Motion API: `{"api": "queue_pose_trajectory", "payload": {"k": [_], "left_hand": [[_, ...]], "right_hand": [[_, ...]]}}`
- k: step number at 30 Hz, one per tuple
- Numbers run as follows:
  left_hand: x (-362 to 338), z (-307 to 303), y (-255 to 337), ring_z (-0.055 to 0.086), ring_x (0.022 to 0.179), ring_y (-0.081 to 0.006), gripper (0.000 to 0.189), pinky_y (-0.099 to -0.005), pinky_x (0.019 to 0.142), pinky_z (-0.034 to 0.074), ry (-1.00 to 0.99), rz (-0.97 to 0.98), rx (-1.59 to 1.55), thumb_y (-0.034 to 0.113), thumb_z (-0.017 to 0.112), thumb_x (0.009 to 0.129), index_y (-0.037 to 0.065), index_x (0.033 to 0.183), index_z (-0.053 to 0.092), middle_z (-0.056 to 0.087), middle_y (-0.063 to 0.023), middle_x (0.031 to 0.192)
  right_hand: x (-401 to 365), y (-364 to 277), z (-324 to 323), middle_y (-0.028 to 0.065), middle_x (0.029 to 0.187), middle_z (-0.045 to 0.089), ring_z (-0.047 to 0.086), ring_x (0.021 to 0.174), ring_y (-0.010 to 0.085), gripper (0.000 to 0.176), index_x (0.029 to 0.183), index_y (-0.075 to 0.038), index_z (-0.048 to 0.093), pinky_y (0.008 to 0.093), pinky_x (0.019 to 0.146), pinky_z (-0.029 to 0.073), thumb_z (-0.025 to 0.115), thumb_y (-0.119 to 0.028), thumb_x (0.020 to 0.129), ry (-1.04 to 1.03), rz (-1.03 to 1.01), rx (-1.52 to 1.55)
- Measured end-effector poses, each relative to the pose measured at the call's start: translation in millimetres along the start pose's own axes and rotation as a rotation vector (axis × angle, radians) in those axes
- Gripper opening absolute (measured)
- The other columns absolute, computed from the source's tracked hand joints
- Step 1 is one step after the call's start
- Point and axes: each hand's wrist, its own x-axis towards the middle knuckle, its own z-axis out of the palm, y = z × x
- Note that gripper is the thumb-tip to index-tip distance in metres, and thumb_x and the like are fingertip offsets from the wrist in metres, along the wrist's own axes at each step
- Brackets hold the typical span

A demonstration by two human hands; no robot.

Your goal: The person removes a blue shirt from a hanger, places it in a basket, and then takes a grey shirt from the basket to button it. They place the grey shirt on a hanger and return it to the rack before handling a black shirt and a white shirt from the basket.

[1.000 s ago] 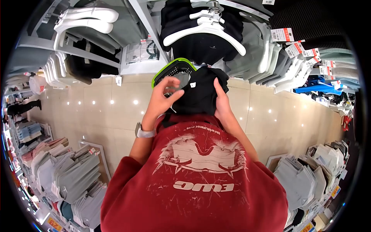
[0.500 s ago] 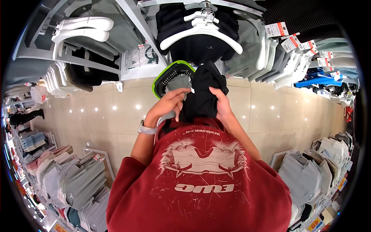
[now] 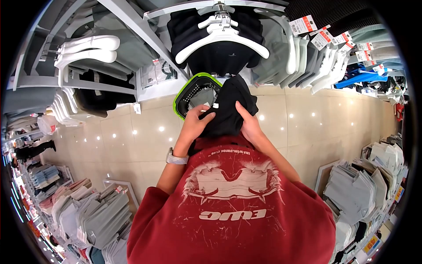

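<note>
A folded black garment [image 3: 228, 103] is held in front of my red shirt, with a small white label [image 3: 216, 105] on its left side. My left hand [image 3: 195, 124], with a watch at the wrist, pinches the garment's left edge just below that label. On the other side my right hand [image 3: 250, 124] grips the right edge, thumb on top and the other fingers hidden beneath. Just beyond my left hand is a black basket with a green rim [image 3: 176, 99]. Grey cloth [image 3: 203, 97] lies inside it, partly covered by the garment.
Black shirts on white hangers [image 3: 222, 42] hang straight ahead. Grey garments [image 3: 303, 57] with price tags hang at the right. More white hangers [image 3: 88, 48] are on the left rack. Stacks of folded clothes [image 3: 94, 213] stand behind on both sides. Another person's dark-clothed leg [image 3: 37, 149] shows far left.
My left hand has gone from extended fingers near the label to pinching the garment's left edge. The garment has shifted slightly, and the whole view has turned a little.
</note>
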Motion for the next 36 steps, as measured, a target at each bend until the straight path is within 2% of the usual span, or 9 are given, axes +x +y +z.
{"api": "queue_pose_trajectory", "payload": {"k": [3, 5, 9, 11, 15, 19, 22, 32, 36], "left_hand": [[-6.2, -2.7, 29.4, 0.058, 0.082, -0.0071, 0.015, -0.0205, 0.076, 0.046, -0.157, -0.047, -0.037, 0.006, 0.061, 0.088, 0.0, 0.101, 0.059, 0.063, -0.0003, 0.089], [-15.2, 3.2, 51.8, 0.055, 0.081, -0.0049, 0.012, -0.02, 0.073, 0.044, -0.122, -0.077, -0.454, 0.003, 0.059, 0.089, -0.003, 0.099, 0.06, 0.063, 0.0001, 0.091], [-23.6, 20.9, 68.2, 0.05, 0.08, -0.0052, 0.012, -0.0219, 0.073, 0.043, -0.282, 0.07, -0.259, 0.004, 0.058, 0.089, -0.003, 0.099, 0.06, 0.06, 0.0014, 0.087], [-27.6, 28.5, 73.2, 0.05, 0.081, -0.0052, 0.013, -0.0218, 0.074, 0.043, -0.406, 0.107, -0.12, 0.003, 0.058, 0.089, -0.004, 0.099, 0.06, 0.06, 0.0001, 0.088], [-36.4, 38.0, 74.7, 0.053, 0.062, -0.0191, 0.017, -0.0296, 0.062, 0.045, -0.429, 0.183, 0.09, 0.008, 0.06, 0.086, -0.005, 0.097, 0.06, 0.061, -0.0158, 0.074], [-40.7, 34.8, 76.7, 0.057, 0.069, -0.0139, 0.018, -0.0279, 0.067, 0.046, -0.556, 0.156, 0.301, 0.007, 0.059, 0.088, -0.003, 0.104, 0.062, 0.064, -0.0127, 0.08], [-46.2, 34.2, 74.3, 0.063, 0.081, -0.0353, 0.02, -0.0366, 0.069, 0.049, -0.608, 0.159, 0.405, 0.01, 0.06, 0.086, 0.0, 0.103, 0.063, 0.066, -0.0195, 0.089], [-46.4, 28.3, 80.6, 0.064, 0.078, -0.0316, 0.019, -0.0353, 0.068, 0.048, -0.557, 0.286, 0.406, 0.01, 0.06, 0.087, -0.001, 0.102, 0.064, 0.066, -0.0189, 0.088], [-43.1, 17.6, 77.3, 0.053, 0.069, -0.0098, 0.018, -0.0256, 0.064, 0.045, -0.358, 0.118, 0.227, 0.006, 0.059, 0.088, -0.004, 0.103, 0.062, 0.065, -0.0074, 0.077]], "right_hand": [[-5.8, -8.3, -5.5, 0.0078, 0.122, 0.056, 0.055, 0.11, 0.0183, 0.043, 0.127, -0.001, 0.048, 0.0326, 0.097, 0.043, 0.062, -0.016, 0.089, 0.004, 0.091, -0.002], [-8.1, -14.2, -15.1, 0.0078, 0.122, 0.056, 0.055, 0.11, 0.0184, 0.046, 0.128, -0.001, 0.048, 0.033, 0.096, 0.044, 0.063, -0.018, 0.089, 0.01, 0.167, 0.0], [-4.5, -16.8, -54.9, 0.0072, 0.101, 0.067, 0.062, 0.098, 0.0195, 0.034, 0.108, 0.001, 0.063, 0.0357, 0.083, 0.049, 0.068, -0.021, 0.083, 0.1, 0.472, -0.669], [-11.7, -18.5, -57.8, 0.0091, 0.091, 0.068, 0.062, 0.091, 0.0192, 0.029, 0.097, 0.002, 0.066, 0.0333, 0.078, 0.049, 0.064, -0.024, 0.084, 0.286, -0.204, -1.476], [5.5, -32.1, -47.9, 0.0113, 0.088, 0.066, 0.062, 0.082, 0.0208, 0.032, 0.094, 0.004, 0.065, 0.0298, 0.079, 0.047, 0.053, -0.025, 0.089, -0.103, -0.264, -0.872], [15.9, -31.2, -22.9, 0.0055, 0.069, 0.06, 0.053, 0.063, 0.0127, 0.05, 0.084, 0.0, 0.069, 0.0269, 0.058, 0.043, 0.055, -0.047, 0.089, -0.411, 0.541, -1.21], [25.2, -1.3, -33.5, 0.0054, 0.056, 0.057, 0.049, 0.052, 0.0125, 0.051, 0.064, 0.001, 0.066, 0.0308, 0.05, 0.039, 0.071, -0.05, 0.074, -0.413, 0.467, -1.439], [43.2, 15.0, -51.2, -0.0047, 0.061, 0.053, 0.043, 0.049, 0.0047, 0.019, 0.078, -0.008, 0.066, 0.0213, 0.044, 0.03, 0.068, -0.026, 0.082, -0.25, 0.412, -0.864], [46.3, -17.0, -55.0, -0.0039, 0.07, 0.057, 0.048, 0.058, 0.0038, 0.006, 0.087, -0.008, 0.066, 0.0197, 0.052, 0.036, 0.067, -0.013, 0.084, -0.044, 0.179, -0.396]]}}
